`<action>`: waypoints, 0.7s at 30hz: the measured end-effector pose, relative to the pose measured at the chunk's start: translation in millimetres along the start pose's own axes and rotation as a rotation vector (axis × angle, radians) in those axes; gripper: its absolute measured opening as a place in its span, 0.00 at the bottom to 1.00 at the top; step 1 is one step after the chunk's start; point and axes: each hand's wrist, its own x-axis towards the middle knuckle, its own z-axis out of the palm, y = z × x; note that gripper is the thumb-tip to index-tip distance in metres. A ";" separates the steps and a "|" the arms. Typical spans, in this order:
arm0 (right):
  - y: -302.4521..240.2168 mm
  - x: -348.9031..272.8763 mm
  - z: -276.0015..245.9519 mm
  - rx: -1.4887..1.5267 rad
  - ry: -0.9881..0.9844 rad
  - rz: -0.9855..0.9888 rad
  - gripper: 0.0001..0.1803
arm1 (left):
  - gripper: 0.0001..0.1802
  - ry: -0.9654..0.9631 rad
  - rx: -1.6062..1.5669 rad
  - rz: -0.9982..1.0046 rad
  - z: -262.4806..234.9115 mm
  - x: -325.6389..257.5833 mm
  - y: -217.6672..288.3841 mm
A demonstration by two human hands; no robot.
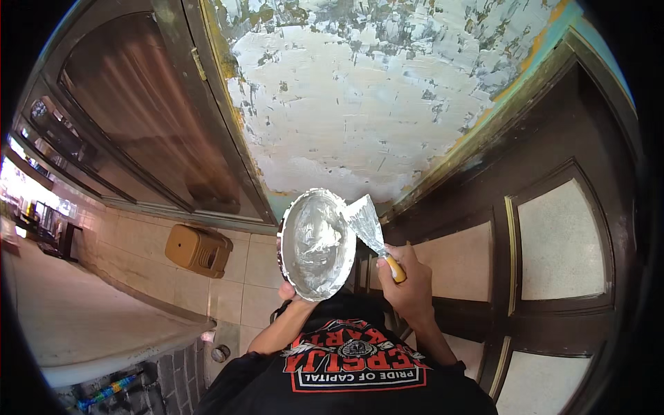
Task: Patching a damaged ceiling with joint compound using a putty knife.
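Note:
My left hand (294, 296) grips a round bowl (302, 277) from below and behind, so most of its fingers are hidden. White paste coats the bowl's inside and rim, with a thicker lump near the middle. In my right hand (408, 280) is a putty knife (371, 228) with a yellow handle, and white paste covers its flared blade. The blade is at the bowl's right rim; whether it touches cannot be made out. Beyond both hands stands a wall (339, 131), smeared with white filler over grey, patchy spots.
A dark-framed glazed door with a curtain (149, 111) stands at the left. To the right is a brown panelled door (477, 242) with pale panes. A brown plastic stool (198, 250) sits on the tiled floor (232, 297). A pale ledge (90, 318) lies at lower left.

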 end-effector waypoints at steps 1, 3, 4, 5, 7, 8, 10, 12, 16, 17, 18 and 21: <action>0.0 1.9 0.8 0.005 -0.002 -0.003 0.11 | 0.52 0.002 -0.001 -0.004 -1.9 0.6 3.5; 0.8 3.4 3.0 0.011 -0.004 -0.007 0.10 | 0.52 0.006 -0.003 -0.011 -2.8 0.0 1.8; 1.9 3.9 3.6 0.037 -0.006 0.012 0.10 | 0.52 0.006 -0.003 -0.015 -3.8 -3.7 2.5; 3.5 4.2 4.6 0.063 -0.008 0.032 0.10 | 0.52 0.007 -0.004 -0.019 -5.0 -5.7 4.6; 9.9 3.7 8.3 0.088 0.000 0.023 0.10 | 0.52 0.009 -0.005 -0.027 -5.2 -7.0 5.7; 11.8 3.5 9.5 0.111 0.006 0.015 0.11 | 0.52 0.009 -0.007 -0.030 -4.0 -5.9 4.2; 12.0 4.2 9.7 0.110 -0.006 0.016 0.11 | 0.52 0.009 -0.009 -0.038 -0.9 -2.7 -1.9; 15.3 4.7 10.7 0.110 -0.019 0.017 0.11 | 0.52 0.010 -0.009 -0.047 -3.4 -6.7 -0.1; 38.0 7.5 17.7 0.173 0.011 -0.068 0.10 | 0.52 0.003 -0.016 -0.072 -3.9 -6.8 -1.0; 45.4 8.2 20.3 0.236 0.024 -0.095 0.10 | 0.52 0.002 -0.018 -0.077 -3.9 -6.1 -1.2; 50.8 9.0 22.6 0.299 0.037 -0.122 0.10 | 0.52 0.001 -0.020 -0.082 -4.4 -8.9 -2.0; 61.7 8.0 27.7 0.522 0.063 -0.146 0.10 | 0.52 0.001 -0.028 -0.094 -6.6 -2.0 1.1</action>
